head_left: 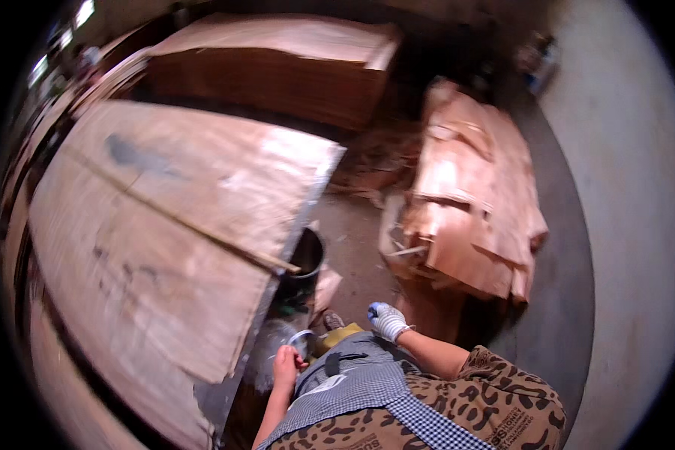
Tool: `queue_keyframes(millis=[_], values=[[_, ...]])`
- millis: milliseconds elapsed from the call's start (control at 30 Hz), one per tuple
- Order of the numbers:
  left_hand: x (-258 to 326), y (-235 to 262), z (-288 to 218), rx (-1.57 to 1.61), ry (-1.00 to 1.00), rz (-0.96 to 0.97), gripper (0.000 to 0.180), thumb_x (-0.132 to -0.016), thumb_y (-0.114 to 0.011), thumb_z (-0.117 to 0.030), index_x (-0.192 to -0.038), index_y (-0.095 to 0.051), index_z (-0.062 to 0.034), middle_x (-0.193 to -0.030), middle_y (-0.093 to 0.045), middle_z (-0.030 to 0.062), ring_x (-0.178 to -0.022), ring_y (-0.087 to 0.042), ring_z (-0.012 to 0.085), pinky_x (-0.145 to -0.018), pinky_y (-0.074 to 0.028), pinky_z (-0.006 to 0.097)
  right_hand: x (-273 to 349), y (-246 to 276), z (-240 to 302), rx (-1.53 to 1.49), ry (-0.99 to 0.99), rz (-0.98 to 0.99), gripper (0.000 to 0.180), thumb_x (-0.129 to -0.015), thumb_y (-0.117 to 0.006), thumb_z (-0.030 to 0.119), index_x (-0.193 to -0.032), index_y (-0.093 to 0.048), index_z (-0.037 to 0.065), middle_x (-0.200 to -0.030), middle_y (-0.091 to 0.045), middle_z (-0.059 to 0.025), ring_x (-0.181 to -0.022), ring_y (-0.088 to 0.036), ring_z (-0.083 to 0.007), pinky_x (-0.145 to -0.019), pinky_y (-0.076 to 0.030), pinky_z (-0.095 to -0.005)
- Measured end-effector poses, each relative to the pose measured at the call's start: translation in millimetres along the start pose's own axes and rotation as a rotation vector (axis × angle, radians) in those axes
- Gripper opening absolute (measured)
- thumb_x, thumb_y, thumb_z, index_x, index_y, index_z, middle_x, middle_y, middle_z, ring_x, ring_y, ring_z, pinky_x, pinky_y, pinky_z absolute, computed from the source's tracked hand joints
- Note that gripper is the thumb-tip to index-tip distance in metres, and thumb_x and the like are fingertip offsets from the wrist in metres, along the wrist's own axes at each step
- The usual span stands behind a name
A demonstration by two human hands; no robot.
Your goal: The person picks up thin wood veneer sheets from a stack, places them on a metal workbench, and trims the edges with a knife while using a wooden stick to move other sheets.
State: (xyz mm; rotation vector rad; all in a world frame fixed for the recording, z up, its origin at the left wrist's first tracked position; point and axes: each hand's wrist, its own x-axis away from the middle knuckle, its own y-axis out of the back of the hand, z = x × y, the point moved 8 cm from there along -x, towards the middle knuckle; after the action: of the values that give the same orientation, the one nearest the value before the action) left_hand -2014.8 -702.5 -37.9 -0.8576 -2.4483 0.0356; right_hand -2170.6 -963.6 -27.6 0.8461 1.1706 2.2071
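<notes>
My left hand [285, 367], bare, is low in front of my apron by the near table edge, its fingers curled in. A round white and blue object [302, 341] shows just beyond its fingertips; whether they touch, I cannot tell. My right hand [388, 321], in a white and blue knit glove, is closed at my right front, and what it may hold is hidden. To the left lies a wide, thin wood veneer sheet [180, 172] on a table with a metal edge [307, 199]. A long thin stick [180, 217] rests across the sheet.
Under the stick's end stands a dark bucket [307, 255] beside the table. A pile of reddish veneer sheets [476, 195] stands to the right, with a taller veneer stack [277, 79] at the back. Veneer scraps [375, 161] lie on the floor between them. A pale wall [630, 187] bounds the right.
</notes>
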Motion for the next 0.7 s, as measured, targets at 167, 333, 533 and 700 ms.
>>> queue_keyframes(millis=[167,333,533,700], values=[[-6.9,-124.1,-85.9,-0.23,-0.174,0.466,0.03,-0.082,-0.048,-0.002,-0.112,-0.043,-0.0044,-0.097,-0.054,0.0076,-0.09,-0.053,0.0145,-0.08,-0.044,0.027,84.3,1.5,-144.1,-0.124,-0.463,0.123,0.028,-0.074,-0.052,0.029,-0.089,-0.061,0.008,-0.091,-0.06,-0.0178,-0.087,-0.057,-0.0339,-0.076,-0.045,-0.0401],[35.2,-263.3,-189.9,-0.224,-0.257,0.858,0.045,-0.083,-0.052,-0.009,-0.125,-0.036,-0.0025,-0.114,-0.052,0.0117,-0.106,-0.048,0.0192,-0.094,-0.034,0.032,105.9,10.1,-196.1,-0.233,-0.514,0.023,0.026,-0.074,-0.051,0.029,-0.085,-0.061,0.006,-0.088,-0.06,-0.0176,-0.083,-0.056,-0.0347,-0.073,-0.045,-0.0407],[141.1,-413.6,-318.4,0.081,-0.78,1.637,0.053,-0.082,-0.053,-0.038,-0.114,-0.048,0.0033,-0.117,-0.048,0.0213,-0.118,-0.037,0.0288,-0.099,-0.025,0.041,82.5,43.8,-244.0,-0.303,-0.446,0.079,0.026,-0.075,-0.051,0.028,-0.087,-0.061,0.007,-0.089,-0.059,-0.0186,-0.084,-0.057,-0.0339,-0.074,-0.045,-0.04],[161.7,-450.5,-360.9,0.639,-1.032,1.671,0.051,-0.081,-0.051,-0.044,-0.106,-0.054,0.0011,-0.118,-0.041,0.0265,-0.115,-0.037,0.0351,-0.097,-0.025,0.045,47.6,99.6,-291.3,-0.428,-0.326,-0.135,0.02,-0.076,-0.053,0.023,-0.081,-0.058,0.004,-0.08,-0.058,-0.0185,-0.074,-0.055,-0.0362,-0.066,-0.043,-0.0406]])
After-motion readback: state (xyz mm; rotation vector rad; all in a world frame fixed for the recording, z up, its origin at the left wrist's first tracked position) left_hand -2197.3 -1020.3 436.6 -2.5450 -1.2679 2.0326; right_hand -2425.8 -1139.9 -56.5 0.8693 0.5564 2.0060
